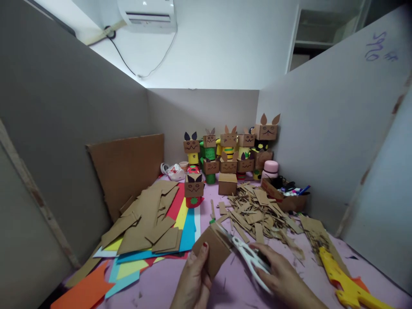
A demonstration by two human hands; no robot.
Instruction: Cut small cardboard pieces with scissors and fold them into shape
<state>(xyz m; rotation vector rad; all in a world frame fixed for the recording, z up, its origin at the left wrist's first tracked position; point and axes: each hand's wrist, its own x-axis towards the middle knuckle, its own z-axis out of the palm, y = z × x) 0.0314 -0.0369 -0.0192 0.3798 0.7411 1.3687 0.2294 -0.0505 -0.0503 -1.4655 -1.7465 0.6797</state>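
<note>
In the head view my left hand grips a square piece of brown cardboard, thumb across its face. My right hand has its fingers in the handles of a pair of white scissors. Their blades meet the cardboard's upper right edge, where a narrow strip stands out from it. Whether the blades are fully closed there is hard to make out. Beyond the hands stand a plain cardboard box and a cardboard animal figure with dark ears and a red body.
Cardboard sheets lie over coloured paper at left. Cardboard scraps are heaped at right, near a box of pens. A yellow glue gun lies front right. Several animal figures stand at the back. Grey partitions enclose the table.
</note>
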